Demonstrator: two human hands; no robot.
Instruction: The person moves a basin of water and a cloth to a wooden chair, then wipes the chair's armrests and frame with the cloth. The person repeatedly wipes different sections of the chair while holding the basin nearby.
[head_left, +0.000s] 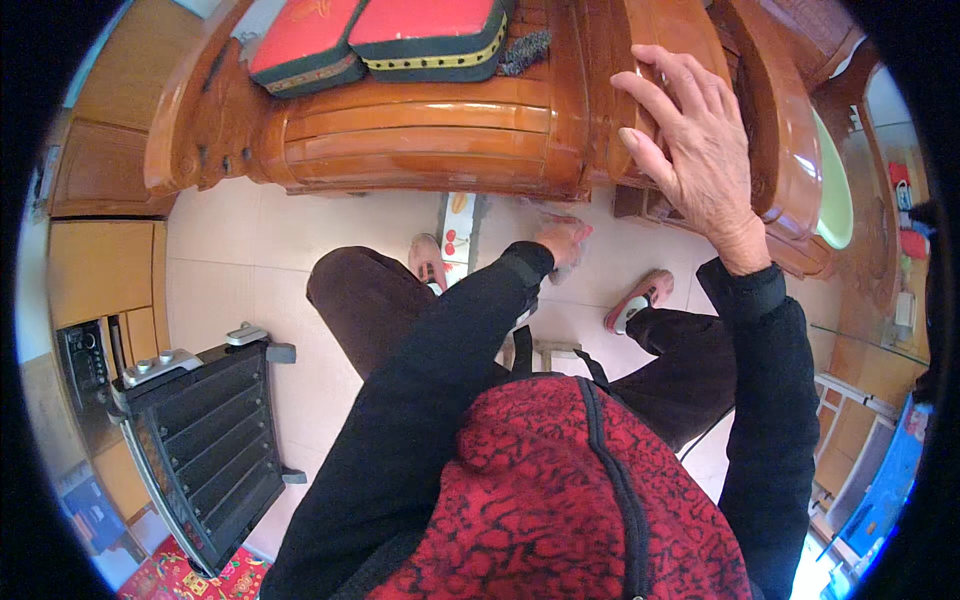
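My left hand is low, close to the floor below the front of a varnished wooden sofa. Its fingers are curled around a blurred greyish-pink wad that looks like cloth. Higher up, my right hand lies with spread fingers on the broad wooden armrest at the sofa's right and holds nothing. Two thick cushions with red tops, a left one and a right one, sit on the seat. Beside them is a dark grey fuzzy cloth.
A black ribbed rack-like appliance with silver fittings stands at left, near wooden cabinets. A fruit-patterned strip is on the tiled floor between my feet. At right are a pale green basin and a white metal frame.
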